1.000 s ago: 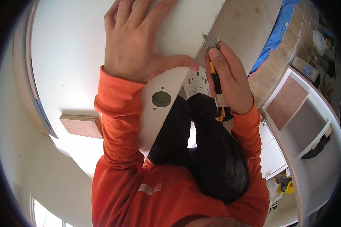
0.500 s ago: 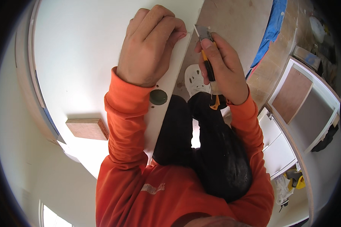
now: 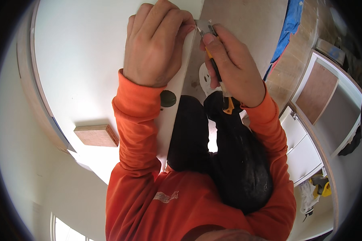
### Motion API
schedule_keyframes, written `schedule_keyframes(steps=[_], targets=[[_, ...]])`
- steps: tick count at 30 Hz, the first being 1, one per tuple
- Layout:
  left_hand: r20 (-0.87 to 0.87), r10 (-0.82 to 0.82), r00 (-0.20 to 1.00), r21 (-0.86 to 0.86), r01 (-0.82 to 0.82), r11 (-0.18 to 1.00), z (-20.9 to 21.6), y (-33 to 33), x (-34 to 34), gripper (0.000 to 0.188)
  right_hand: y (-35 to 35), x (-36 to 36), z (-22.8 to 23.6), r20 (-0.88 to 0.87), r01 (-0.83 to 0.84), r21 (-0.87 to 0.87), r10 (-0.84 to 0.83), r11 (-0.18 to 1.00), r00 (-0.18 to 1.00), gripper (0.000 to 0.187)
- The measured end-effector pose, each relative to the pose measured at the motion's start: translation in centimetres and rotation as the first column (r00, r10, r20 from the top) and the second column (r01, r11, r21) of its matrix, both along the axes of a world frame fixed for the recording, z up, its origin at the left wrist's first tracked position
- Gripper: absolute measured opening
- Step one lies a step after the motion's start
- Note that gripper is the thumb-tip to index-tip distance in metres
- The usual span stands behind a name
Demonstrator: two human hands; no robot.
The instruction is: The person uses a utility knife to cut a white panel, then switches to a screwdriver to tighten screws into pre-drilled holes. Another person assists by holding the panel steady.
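In my right hand (image 3: 237, 66) is a yellow and black utility knife (image 3: 214, 66), its blade out and pointing away from me. The blade reaches the edge of a large white panel (image 3: 80, 76), close beside my left fingertips. My left hand (image 3: 155, 46) lies over the panel near that edge, fingers curled and thumb pressed to them. Whatever they pinch is too small or hidden to make out. Close to the left wrist, the panel has a round dark hole (image 3: 168, 98) with a smaller hole beside it.
A wooden block (image 3: 94, 135) sits on the panel left of my forearm. My knees in black trousers (image 3: 189, 136) are beside the panel edge, with a white shoe (image 3: 205, 78) beyond. At right stand a white cabinet frame (image 3: 328, 92) and blue sheeting (image 3: 286, 36).
The right hand has brought the knife blade left and slightly up, to the panel edge by my left fingertips. The left hand has shifted slightly up and left, still pinched.
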State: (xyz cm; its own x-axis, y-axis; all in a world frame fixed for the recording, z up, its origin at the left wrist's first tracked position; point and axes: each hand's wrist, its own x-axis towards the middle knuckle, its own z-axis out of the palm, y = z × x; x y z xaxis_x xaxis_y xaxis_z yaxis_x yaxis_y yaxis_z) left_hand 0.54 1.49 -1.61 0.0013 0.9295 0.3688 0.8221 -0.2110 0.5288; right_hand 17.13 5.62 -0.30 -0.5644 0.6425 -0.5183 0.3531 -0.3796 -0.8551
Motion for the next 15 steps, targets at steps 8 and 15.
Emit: schedule_keyframes(steps=[8,15], targets=[[-0.063,0.024,0.998,0.104,-0.017,0.994,-0.2,0.0,0.5,0.016,-0.2,0.2,0.3,0.025,-0.047,0.05,0.046,0.998,0.999,0.029],[-0.059,0.019,0.998,0.172,-0.009,0.985,-0.5,0.2,0.6,0.018,0.6,0.4,-0.1,-0.034,-0.082,-0.008,0.081,0.997,0.996,0.027]])
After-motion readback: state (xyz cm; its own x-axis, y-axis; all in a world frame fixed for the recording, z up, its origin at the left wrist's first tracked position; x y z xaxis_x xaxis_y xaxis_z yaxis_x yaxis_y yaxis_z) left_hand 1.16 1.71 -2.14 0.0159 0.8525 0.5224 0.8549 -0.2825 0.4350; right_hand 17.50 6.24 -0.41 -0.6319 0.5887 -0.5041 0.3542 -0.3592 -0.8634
